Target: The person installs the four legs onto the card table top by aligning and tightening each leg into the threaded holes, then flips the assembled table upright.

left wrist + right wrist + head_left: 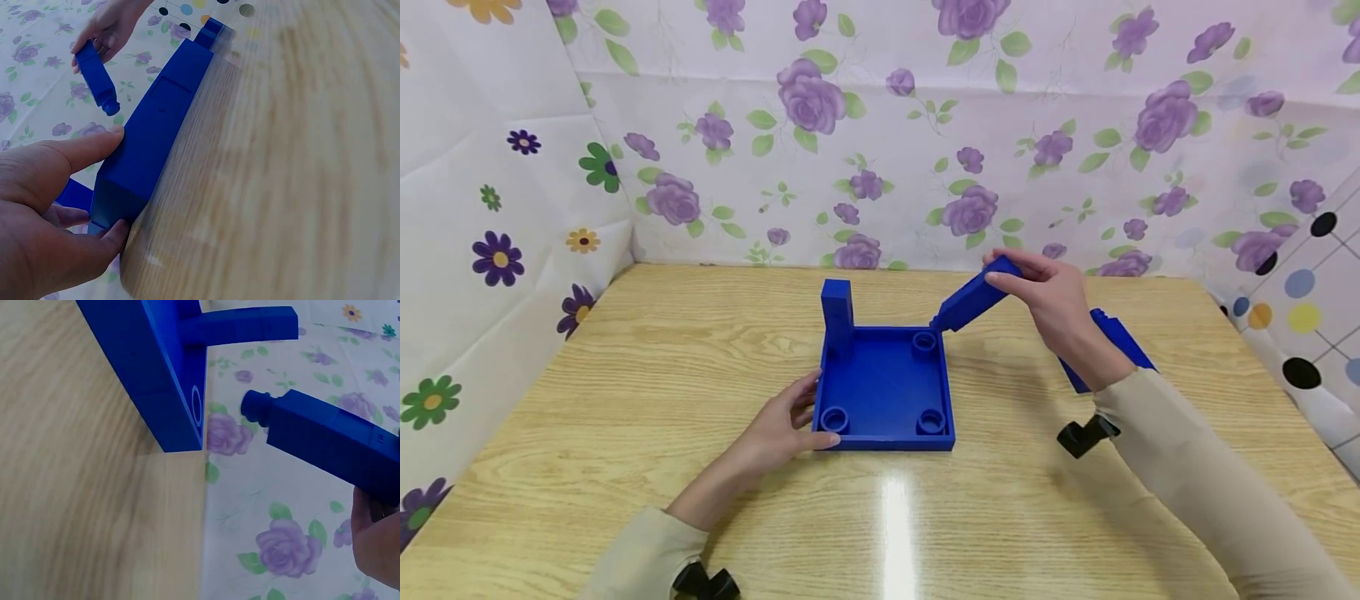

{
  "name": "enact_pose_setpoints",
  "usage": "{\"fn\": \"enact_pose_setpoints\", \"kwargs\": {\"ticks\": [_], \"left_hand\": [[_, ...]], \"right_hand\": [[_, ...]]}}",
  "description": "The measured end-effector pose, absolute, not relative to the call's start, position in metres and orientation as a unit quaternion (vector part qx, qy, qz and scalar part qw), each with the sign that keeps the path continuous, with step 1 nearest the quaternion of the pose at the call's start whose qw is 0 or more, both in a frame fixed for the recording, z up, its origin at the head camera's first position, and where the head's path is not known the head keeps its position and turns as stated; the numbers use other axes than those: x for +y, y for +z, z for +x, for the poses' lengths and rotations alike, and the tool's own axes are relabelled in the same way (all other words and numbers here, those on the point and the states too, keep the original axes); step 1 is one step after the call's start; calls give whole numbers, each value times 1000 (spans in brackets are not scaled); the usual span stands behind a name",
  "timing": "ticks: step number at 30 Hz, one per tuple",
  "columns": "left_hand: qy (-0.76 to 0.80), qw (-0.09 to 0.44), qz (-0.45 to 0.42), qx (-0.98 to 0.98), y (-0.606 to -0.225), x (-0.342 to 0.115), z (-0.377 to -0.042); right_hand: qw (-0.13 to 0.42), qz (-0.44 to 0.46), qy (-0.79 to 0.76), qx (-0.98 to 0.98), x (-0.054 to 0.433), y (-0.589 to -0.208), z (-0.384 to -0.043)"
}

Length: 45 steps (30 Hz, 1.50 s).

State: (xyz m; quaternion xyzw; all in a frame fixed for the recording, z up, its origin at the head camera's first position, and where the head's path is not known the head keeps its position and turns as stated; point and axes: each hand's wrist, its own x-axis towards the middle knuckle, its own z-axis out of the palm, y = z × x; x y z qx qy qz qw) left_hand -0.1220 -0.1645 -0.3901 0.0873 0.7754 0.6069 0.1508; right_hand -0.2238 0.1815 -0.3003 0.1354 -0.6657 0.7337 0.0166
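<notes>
A square blue base (883, 379) with a low rim lies on the table, bare round sockets (931, 421) showing in three corners. From its back left corner rises an upright blue leg (838, 317). My left hand (778, 417) grips the front left corner, thumb along the front rim and fingers at the left side. My right hand (1052, 304) holds a second blue leg (973, 300) by its upper end. That leg slants down to the left, its round peg (256, 406) close to the back right corner and apart from the socket in the right wrist view.
More blue parts (1123, 342) lie on the wooden table (662, 358) at the right, partly hidden by my right forearm. Flowered sheeting (880, 167) stands along the table's back edge, and patterned sheets hang at both sides.
</notes>
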Motion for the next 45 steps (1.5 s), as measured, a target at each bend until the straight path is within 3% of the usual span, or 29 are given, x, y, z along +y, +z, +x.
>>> {"fn": "enact_pose_setpoints", "kwargs": {"ticks": [12, 19, 41, 45], "left_hand": [[608, 150, 90, 774, -394, -163, -124], [608, 151, 87, 775, -393, -163, -125], [607, 148, 80, 777, -391, -164, -123], [607, 147, 81, 777, -392, -166, -123]], "right_hand": [[-42, 164, 536, -827, 154, -285, -245], [-66, 178, 498, -846, 144, -284, -250], [-67, 276, 372, -884, 129, -282, -261], [-97, 290, 394, -867, 132, -284, -261]]}}
